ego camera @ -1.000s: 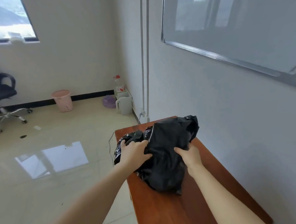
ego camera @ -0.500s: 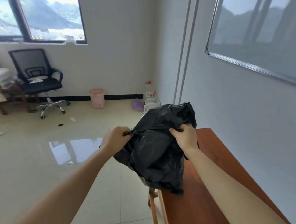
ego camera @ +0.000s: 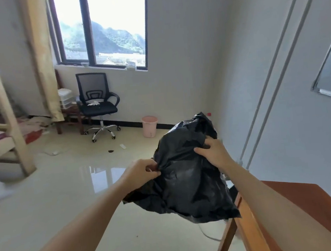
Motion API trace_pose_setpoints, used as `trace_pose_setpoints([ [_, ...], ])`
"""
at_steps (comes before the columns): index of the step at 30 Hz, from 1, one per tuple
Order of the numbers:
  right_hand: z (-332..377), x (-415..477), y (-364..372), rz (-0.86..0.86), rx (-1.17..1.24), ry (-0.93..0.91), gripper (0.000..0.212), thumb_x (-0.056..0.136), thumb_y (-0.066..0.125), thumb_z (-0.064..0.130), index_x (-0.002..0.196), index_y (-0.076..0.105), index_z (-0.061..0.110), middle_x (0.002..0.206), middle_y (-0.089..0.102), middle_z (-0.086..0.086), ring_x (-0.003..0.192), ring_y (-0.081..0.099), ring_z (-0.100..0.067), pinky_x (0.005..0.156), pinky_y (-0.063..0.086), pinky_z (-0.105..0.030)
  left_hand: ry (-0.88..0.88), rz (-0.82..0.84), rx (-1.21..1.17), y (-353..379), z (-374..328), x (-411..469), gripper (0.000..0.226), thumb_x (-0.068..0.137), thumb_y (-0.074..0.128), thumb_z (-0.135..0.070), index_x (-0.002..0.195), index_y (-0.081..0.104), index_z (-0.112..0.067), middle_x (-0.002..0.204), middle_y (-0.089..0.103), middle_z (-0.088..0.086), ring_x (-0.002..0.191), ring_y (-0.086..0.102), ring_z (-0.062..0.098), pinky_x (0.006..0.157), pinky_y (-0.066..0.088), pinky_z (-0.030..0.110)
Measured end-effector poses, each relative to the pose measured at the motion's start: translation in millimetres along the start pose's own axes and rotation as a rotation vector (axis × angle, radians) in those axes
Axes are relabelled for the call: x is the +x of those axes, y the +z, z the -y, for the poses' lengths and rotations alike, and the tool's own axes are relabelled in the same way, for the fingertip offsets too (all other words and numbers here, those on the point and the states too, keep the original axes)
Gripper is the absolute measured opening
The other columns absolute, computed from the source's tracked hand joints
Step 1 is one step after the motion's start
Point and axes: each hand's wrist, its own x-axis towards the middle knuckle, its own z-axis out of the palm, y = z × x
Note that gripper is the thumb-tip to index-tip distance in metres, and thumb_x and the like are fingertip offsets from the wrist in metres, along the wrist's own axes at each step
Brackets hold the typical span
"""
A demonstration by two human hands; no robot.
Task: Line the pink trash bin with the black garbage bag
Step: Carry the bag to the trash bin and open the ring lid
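Two bare hands pinch the crumpled black garbage bag [ego camera: 187, 182] in mid-air: the left hand [ego camera: 140, 174] closes on its left edge, the right hand [ego camera: 212, 154] clamps a fold near the top, fingertips sunk out of sight in the plastic. Glossy, thin and wrinkled, the bag hangs roughly upright, its mouth impossible to pick out, its lower end dangling past the near-left corner of the reddish wooden table [ego camera: 304, 213]. Well beyond, the pink trash bin [ego camera: 150, 126] stands upright on the shiny floor [ego camera: 66, 197] against the far wall, beside a black office chair [ego camera: 97, 104].
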Motion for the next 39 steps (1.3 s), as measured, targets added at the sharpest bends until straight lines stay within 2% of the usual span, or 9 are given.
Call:
trace_pose_setpoints([
  [4,10,21,51,0.198,-0.157,-0.12,0.023,0.082,0.063,0.002,0.105,0.066,-0.001,0.116,0.061,-0.007,0.101,0.053,-0.016,0.093,0.041,-0.027,-0.124,0.22,-0.035,-32,62,-4,0.037,0.072,0.073,-0.033,0.106,0.063,-0.024,0.099,0.062,-0.008,0.091,0.056,0.013,0.077,0.041,0.018],
  [9,-1,53,87,0.304,-0.348,-0.142,0.023,0.082,0.062,0.0,0.104,0.065,-0.006,0.114,0.063,-0.018,0.105,0.058,-0.032,0.096,0.047,-0.042,-0.23,-0.169,-0.046,-51,106,18,0.061,0.074,0.07,-0.038,0.126,0.051,-0.013,0.12,0.058,0.008,0.102,0.053,0.018,0.085,0.042,0.028],
  [16,-29,128,107,0.404,-0.846,-0.296,0.017,0.089,0.051,0.013,0.088,0.063,0.001,0.095,0.066,-0.01,0.097,0.054,-0.025,0.081,0.047,-0.038,-0.051,-0.079,0.18,-49,130,95,0.087,0.074,0.069,-0.042,0.143,0.021,-0.02,0.149,0.033,0.007,0.134,0.03,0.025,0.108,0.03,0.04],
  [24,-55,255,116,0.382,-0.81,-0.356,0.021,0.085,0.047,0.003,0.091,0.067,0.002,0.093,0.069,-0.014,0.088,0.06,-0.033,0.076,0.048,-0.043,0.102,0.111,0.433,-45,144,239,0.109,0.065,0.074,-0.045,0.142,-0.003,-0.041,0.157,0.005,0.003,0.142,0.006,0.024,0.114,0.015,0.043],
  [28,-72,315,127,0.384,-0.701,-0.352,0.026,0.082,0.047,-0.004,0.096,0.068,0.002,0.097,0.069,-0.015,0.088,0.062,-0.032,0.079,0.048,-0.041,0.099,0.145,0.465,-46,163,297,0.073,0.069,0.072,-0.042,0.134,0.04,-0.03,0.156,0.009,0.005,0.142,0.004,0.024,0.112,0.016,0.046],
  [31,-88,358,145,0.398,-0.678,-0.31,0.026,0.081,0.047,-0.004,0.096,0.067,0.001,0.1,0.068,-0.016,0.092,0.06,-0.033,0.08,0.048,-0.041,0.099,0.176,0.392,-45,187,333,0.035,0.075,0.069,-0.029,0.103,0.065,-0.008,0.146,0.038,0.005,0.138,0.021,0.02,0.107,0.025,0.038],
  [34,-102,405,167,0.391,-0.617,-0.243,0.024,0.082,0.048,-0.002,0.098,0.066,0.001,0.103,0.067,-0.017,0.095,0.059,-0.031,0.08,0.047,-0.036,-0.017,0.134,0.08,-54,215,374,0.004,0.076,0.069,-0.014,0.079,0.068,-0.016,0.091,0.067,0.002,0.095,0.056,0.02,0.076,0.042,0.017],
  [36,-109,437,183,0.383,-0.574,-0.212,0.023,0.082,0.049,-0.001,0.099,0.065,0.0,0.104,0.067,-0.017,0.096,0.059,-0.03,0.081,0.045,-0.034,-0.06,0.09,-0.014,-60,236,406,0.032,0.075,0.069,-0.011,0.055,0.053,-0.03,0.058,0.054,-0.014,0.059,0.05,0.007,0.052,0.036,0.009],
  [39,-119,491,208,0.35,-0.535,-0.184,0.022,0.082,0.051,0.001,0.099,0.066,-0.001,0.104,0.068,-0.019,0.097,0.06,-0.031,0.084,0.046,-0.035,-0.089,0.052,-0.071,-74,272,458,0.042,0.073,0.07,-0.01,0.048,0.048,-0.035,0.046,0.051,-0.019,0.048,0.044,-0.002,0.05,0.034,0.011],
])
